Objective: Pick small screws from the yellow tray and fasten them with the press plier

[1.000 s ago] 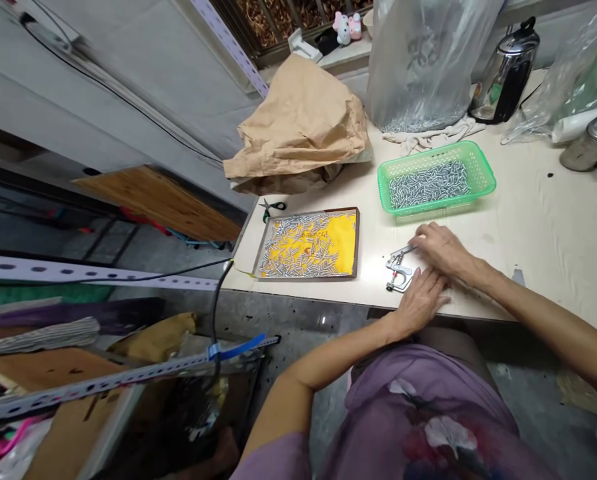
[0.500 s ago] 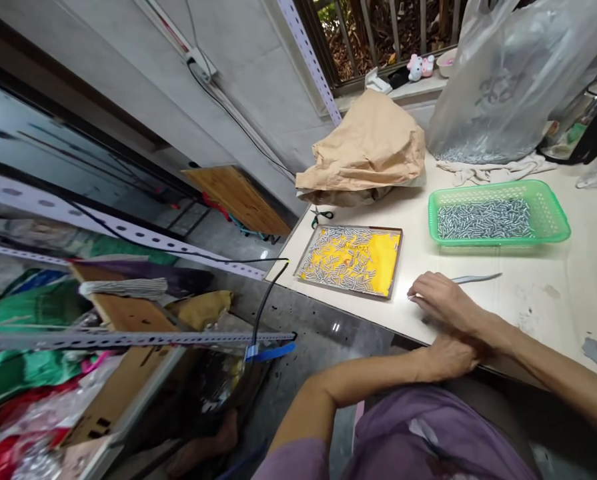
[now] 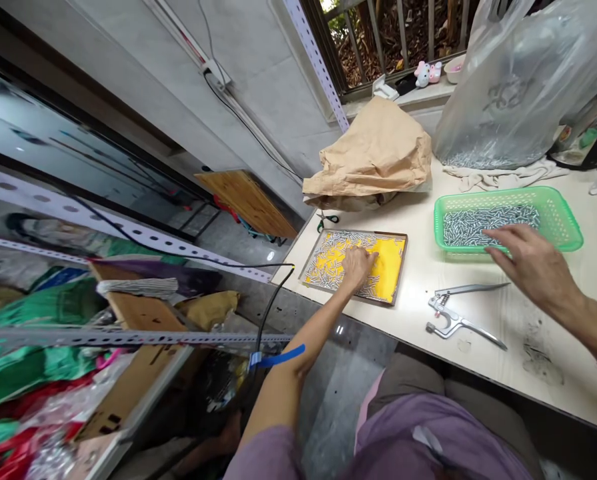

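Left grip (image 3: pixel 357 267): curled fingers among metal pins (image 3: pixel 328 257) in the shallow tray (image 3: pixel 401 270), pinch impossible to tell. Right grip (image 3: pixel 538 267): thumb and fingers parted, at the near side of the green basket (image 3: pixel 569 230). Nearer, on the desk (image 3: pixel 418 280): pliers (image 3: pixel 459 321), handles spread.

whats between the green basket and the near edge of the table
Pliers, handles spread, on the table below the basket, seen in the head view.

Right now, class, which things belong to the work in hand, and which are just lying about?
In the work, it seems:
- tray of metal pieces, left hand in it
- green basket, right hand at its near edge
- pliers-like tool, untouched

Probably just lying about:
- scissors
- brown paper
- cloth
- kettle
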Action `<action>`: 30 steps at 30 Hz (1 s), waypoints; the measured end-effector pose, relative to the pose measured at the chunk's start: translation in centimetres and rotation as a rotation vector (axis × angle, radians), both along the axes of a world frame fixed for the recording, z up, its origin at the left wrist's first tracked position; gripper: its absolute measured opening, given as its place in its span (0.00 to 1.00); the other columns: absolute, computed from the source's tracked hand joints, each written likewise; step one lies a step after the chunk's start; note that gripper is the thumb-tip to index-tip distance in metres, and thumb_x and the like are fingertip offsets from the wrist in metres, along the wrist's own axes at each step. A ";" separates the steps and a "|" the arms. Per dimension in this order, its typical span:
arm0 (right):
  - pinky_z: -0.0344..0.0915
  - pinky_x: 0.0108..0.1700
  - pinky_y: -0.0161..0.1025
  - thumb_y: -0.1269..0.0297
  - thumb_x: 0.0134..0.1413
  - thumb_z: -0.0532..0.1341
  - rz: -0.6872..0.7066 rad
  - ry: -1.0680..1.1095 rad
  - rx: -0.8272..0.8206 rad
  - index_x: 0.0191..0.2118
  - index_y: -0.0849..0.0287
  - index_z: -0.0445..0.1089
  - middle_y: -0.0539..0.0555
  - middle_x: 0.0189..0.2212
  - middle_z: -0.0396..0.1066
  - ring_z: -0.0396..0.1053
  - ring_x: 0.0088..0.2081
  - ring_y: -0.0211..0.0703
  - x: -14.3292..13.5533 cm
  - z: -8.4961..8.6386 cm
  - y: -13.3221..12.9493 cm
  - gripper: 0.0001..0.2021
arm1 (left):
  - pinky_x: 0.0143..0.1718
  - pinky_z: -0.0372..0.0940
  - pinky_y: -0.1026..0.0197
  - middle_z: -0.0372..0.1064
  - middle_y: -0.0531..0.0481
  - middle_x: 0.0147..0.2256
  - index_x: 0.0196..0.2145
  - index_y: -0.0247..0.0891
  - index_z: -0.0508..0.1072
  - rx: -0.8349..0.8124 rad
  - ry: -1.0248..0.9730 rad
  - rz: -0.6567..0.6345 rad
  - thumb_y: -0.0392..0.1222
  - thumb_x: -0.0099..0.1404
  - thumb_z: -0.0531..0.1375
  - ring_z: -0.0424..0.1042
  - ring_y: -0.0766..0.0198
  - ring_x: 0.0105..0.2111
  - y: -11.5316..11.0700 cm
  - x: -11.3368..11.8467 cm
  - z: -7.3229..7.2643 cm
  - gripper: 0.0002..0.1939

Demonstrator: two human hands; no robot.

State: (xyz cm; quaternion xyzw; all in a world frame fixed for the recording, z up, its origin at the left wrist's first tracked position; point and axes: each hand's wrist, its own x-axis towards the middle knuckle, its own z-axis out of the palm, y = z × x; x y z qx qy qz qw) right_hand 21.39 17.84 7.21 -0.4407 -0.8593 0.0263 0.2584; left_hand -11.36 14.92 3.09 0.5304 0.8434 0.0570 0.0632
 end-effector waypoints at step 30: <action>0.55 0.33 0.36 0.74 0.64 0.49 0.010 -0.208 -0.465 0.40 0.61 0.71 0.57 0.36 0.69 0.66 0.35 0.41 0.7 -5.6 -12.5 0.13 | 0.24 0.50 0.68 0.62 0.56 0.16 0.20 0.32 0.74 -0.372 -0.571 -0.309 0.44 0.54 0.63 0.59 0.71 0.22 -6.8 11.2 -0.4 0.13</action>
